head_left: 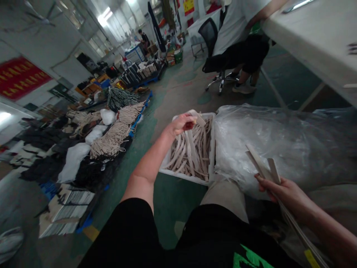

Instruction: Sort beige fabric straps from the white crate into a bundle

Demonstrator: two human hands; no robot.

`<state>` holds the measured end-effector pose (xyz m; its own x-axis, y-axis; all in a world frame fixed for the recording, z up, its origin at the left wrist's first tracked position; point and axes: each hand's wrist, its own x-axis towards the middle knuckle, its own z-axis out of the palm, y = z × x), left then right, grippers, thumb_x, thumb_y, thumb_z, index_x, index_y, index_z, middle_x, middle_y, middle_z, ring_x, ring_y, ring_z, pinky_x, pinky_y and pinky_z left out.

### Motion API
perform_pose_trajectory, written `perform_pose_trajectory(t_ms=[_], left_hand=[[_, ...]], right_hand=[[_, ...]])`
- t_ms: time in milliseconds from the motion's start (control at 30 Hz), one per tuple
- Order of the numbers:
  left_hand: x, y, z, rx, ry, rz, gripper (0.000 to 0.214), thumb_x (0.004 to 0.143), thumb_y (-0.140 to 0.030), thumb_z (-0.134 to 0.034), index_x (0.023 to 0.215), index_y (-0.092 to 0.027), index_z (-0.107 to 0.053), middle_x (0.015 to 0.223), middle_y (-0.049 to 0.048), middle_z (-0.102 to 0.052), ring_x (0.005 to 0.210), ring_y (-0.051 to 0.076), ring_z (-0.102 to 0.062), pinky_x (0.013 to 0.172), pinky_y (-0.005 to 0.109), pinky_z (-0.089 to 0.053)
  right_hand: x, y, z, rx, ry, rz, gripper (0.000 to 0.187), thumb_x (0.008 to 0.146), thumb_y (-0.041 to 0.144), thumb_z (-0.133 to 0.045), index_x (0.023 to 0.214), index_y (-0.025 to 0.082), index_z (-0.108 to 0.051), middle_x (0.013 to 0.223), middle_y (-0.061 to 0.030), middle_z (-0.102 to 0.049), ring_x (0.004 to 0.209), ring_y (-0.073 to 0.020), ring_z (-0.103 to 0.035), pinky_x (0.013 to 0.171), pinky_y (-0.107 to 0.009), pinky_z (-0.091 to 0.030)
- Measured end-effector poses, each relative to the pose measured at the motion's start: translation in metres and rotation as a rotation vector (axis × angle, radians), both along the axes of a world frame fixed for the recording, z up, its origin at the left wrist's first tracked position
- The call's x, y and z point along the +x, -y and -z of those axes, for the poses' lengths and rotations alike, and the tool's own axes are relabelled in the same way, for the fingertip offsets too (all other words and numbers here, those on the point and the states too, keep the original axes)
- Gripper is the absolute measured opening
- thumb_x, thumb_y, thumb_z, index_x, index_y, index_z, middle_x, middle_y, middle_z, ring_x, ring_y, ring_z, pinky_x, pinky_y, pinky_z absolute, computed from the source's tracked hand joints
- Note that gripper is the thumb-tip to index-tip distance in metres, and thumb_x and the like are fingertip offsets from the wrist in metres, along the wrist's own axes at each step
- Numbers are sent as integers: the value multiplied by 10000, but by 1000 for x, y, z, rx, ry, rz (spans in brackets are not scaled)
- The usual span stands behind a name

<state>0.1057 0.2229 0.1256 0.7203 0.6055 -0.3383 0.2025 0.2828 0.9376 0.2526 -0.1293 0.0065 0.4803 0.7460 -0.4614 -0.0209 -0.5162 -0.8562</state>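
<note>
My left hand [182,124] is stretched out over a white plastic bin [213,149], its fingers closed on a beige strap [200,120]. Many similar beige straps [189,152] lie loosely heaped inside the bin. At the right, my right hand [284,191] grips a small bunch of long, flat beige straps [260,163]. Their upper ends stick out past the fingers, while the lower lengths hang down along my forearm. A yellow tag [311,258] shows near the bottom of that bunch.
A large clear plastic bag [264,130] lies right of the bin. Beyond it a person [240,33] sits on a black office chair [209,35] by a white table [312,41]. Left, across the green floor, pallets carry bundled beige straps [111,139] and dark goods.
</note>
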Motion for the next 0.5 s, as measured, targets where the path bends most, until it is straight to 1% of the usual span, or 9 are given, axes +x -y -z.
perform_pose_trajectory(t_ms=[67,100,167,200,267,333,400,433,500], left_hand=[[-2,-12,-31,78,94,21,163,786,-143,-722,945,-115,-704,633,-28,-622,543,66,-561,587,195,-431],[-7,-14,-41,109,124,25,202,784,-150,-733,982,-118,-707,645,-31,-625,564,69,-577,601,192,-436],[-21,-14,-44,173,132,36,236,749,-182,-784,966,-122,-714,654,-27,-635,589,81,-596,610,192,-439],[-30,-13,-36,205,104,52,241,728,-221,-813,926,-126,-716,653,-18,-645,591,89,-599,607,195,-439],[-47,-7,-3,273,-32,78,264,714,-344,-835,803,-133,-704,632,8,-660,572,105,-587,593,209,-436],[-60,7,45,335,-287,80,359,762,-464,-777,648,-146,-655,576,33,-646,540,117,-557,583,232,-428],[-68,30,99,395,-567,122,429,782,-475,-744,527,-159,-603,505,35,-597,523,130,-519,596,258,-413],[-69,45,124,386,-643,166,429,767,-467,-753,505,-166,-596,494,30,-586,536,138,-514,616,268,-412],[-67,77,165,243,-656,219,402,723,-464,-774,497,-179,-604,504,29,-585,580,167,-541,657,293,-423]], right_hand=[[0,-1,-4,1,-23,-3,479,819,614,-621,571,204,-633,412,-22,-506,399,-144,-433,424,-282,-317],[-1,-1,-7,-5,-42,-8,474,818,605,-630,569,202,-632,409,-15,-496,402,-137,-425,426,-277,-311],[-2,0,-12,-29,-103,-27,468,818,587,-645,557,199,-626,399,0,-469,390,-120,-394,411,-263,-286],[-1,2,-14,-36,-141,-41,464,826,572,-644,553,197,-625,398,5,-461,383,-110,-377,402,-255,-272],[0,6,-16,-31,-214,-70,455,844,535,-638,547,191,-626,421,2,-485,383,-94,-374,392,-234,-259],[1,10,-17,-9,-270,-133,438,848,498,-640,547,181,-637,470,-17,-550,400,-85,-412,395,-210,-276],[2,14,-18,21,-314,-224,436,841,482,-645,533,173,-639,491,-29,-583,403,-82,-433,392,-195,-291],[3,16,-19,36,-343,-266,438,837,477,-646,525,171,-638,488,-31,-583,402,-83,-436,391,-193,-297],[2,17,-21,55,-409,-306,437,833,476,-644,523,167,-644,483,-31,-580,406,-86,-447,398,-192,-315]])
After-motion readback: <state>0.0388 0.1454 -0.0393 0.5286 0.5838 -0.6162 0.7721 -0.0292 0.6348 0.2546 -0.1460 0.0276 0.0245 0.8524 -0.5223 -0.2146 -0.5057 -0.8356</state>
